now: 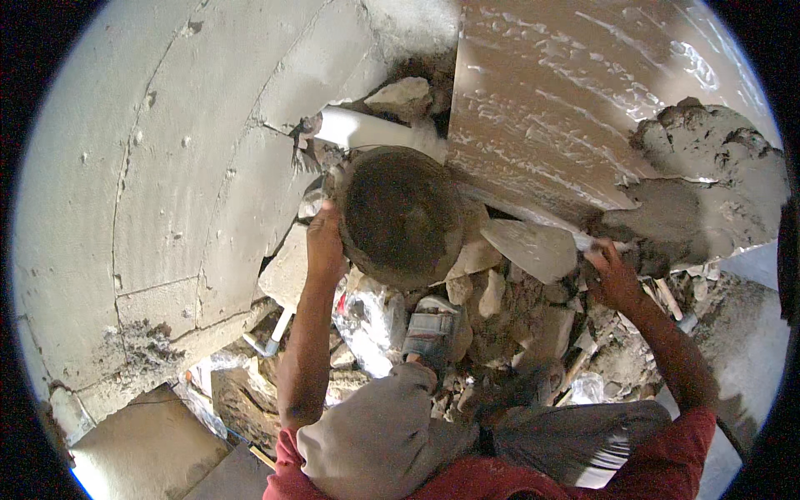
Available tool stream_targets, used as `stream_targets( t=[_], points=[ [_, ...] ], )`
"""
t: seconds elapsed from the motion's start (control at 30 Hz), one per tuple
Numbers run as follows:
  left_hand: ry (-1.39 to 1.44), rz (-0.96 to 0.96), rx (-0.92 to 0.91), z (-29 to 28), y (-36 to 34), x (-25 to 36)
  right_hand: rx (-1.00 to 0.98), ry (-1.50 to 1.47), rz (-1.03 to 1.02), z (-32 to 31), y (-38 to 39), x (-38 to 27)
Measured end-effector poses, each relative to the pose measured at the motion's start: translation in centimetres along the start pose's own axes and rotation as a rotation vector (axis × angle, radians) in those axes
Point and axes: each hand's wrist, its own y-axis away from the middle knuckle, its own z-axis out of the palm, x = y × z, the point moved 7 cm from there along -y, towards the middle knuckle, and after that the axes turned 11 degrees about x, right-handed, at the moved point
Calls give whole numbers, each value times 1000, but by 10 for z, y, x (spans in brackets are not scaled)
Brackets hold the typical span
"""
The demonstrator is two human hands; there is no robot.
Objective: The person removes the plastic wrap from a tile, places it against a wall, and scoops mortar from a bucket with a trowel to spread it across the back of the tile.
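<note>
My left hand (326, 240) is closed on the left side of a dark round bucket (447, 212). The bucket's mouth faces up toward me, and its inside is smeared with grey mortar. My right hand (612, 275) grips a trowel (535, 252), whose grey-coated blade points left toward the bucket. Fingers and mortar hide most of the trowel's handle. Just beyond that hand, a heap of wet grey mortar (708, 158) lies spread on a brown, mortar-streaked board (542, 92), touching its near edge.
A pale plastered surface (183, 167) with cracks takes up the left side. Behind the bucket runs a white pipe (367, 132). Stones (492, 293), rubble and clear plastic (371, 333) lie around my sandalled foot (431, 329). A thin white pipe piece (271, 340) sticks out at left.
</note>
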Motion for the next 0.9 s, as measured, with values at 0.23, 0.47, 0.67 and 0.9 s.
stream_targets(
  t=[0.23,0.47,0.67,0.9],
  points=[
    [-225,272,-94,2,4,3,48,260,-215,-2,-119,-87],
    [-451,321,-44,12,11,1,-65,226,-157,25,-142,-83],
    [-436,330,-10,12,21,3,-508,-140,90,76,-96,-102],
    [-330,355,34,7,26,-11,-412,-385,-92,211,-48,-118]
  ],
)
